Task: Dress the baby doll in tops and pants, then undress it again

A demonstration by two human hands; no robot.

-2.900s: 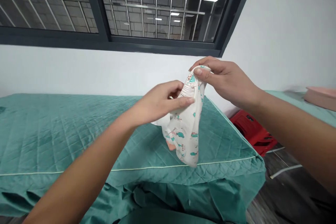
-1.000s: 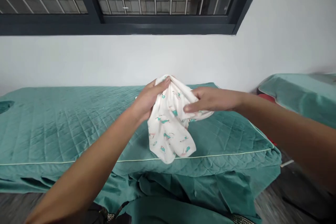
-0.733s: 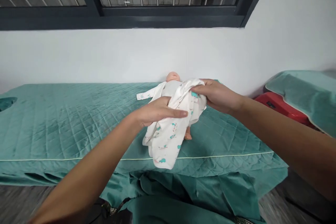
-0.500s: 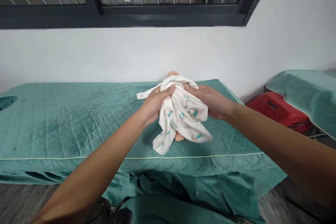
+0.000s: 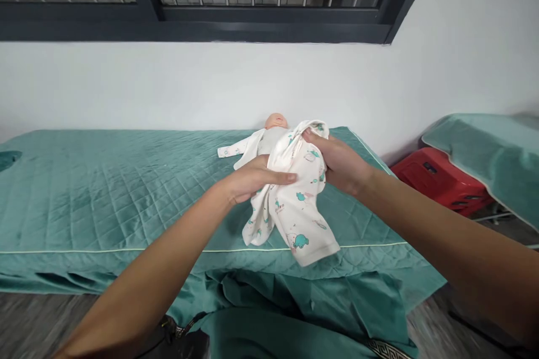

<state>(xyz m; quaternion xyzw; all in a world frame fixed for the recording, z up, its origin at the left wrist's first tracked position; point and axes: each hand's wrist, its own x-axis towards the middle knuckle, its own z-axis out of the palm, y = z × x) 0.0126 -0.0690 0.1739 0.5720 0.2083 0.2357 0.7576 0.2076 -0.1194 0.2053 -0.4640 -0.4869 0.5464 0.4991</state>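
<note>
A pair of white baby pants (image 5: 301,202) with green and pink cartoon prints hangs between my hands, legs drooping toward the bed's front edge. My left hand (image 5: 256,178) is closed on the cloth at its left side, thumb lying across the front. Higher up, my right hand (image 5: 334,158) grips the gathered waist end. Behind the pants a baby doll (image 5: 276,120) lies on its back, head toward the wall. It wears a white printed top, whose sleeve (image 5: 231,150) stretches out to the left. The pants hide the doll's lower body.
Green quilted covering (image 5: 105,190) spreads over the bed, with a round hole (image 5: 8,160) at the far left. A white wall and a dark-framed window (image 5: 269,25) stand behind. To the right, a red case (image 5: 442,176) sits under another green cover (image 5: 488,146).
The pants have shifted off the doll's head and chest, which now show. My left hand has moved down the cloth, and the pant legs hang lower and straighter.
</note>
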